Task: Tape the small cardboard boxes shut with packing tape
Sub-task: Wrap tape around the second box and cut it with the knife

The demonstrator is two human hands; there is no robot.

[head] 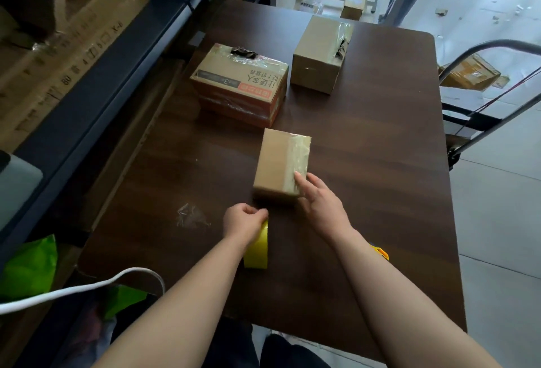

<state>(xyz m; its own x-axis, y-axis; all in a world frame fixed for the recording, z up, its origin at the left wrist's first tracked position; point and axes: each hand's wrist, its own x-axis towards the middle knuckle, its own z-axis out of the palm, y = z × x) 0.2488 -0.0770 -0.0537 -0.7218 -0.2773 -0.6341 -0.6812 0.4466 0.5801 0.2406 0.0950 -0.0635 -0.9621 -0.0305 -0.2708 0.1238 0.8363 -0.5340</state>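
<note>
Gripping the top of a yellow roll of packing tape, the left hand has its fingers curled over it. The roll stands on edge on the dark brown wooden table, just in front of the small plain brown cardboard box.

Right hand: fingers straight, grasping nothing, laid flat on the near right corner of that box, over a glossy strip of clear tape that runs along its right side. The box lies mid-table.

A yellow-orange plastic item shows from behind the right forearm; mostly hidden, identity unclear. To the left of the left hand, a crumpled scrap of clear tape lies on the table.

Farther back, apart from the small box: a flat printed carton with an orange band, clear-taped on top. Just beside it to the right, a taller plain brown carton with clear tape on its right side.
</note>
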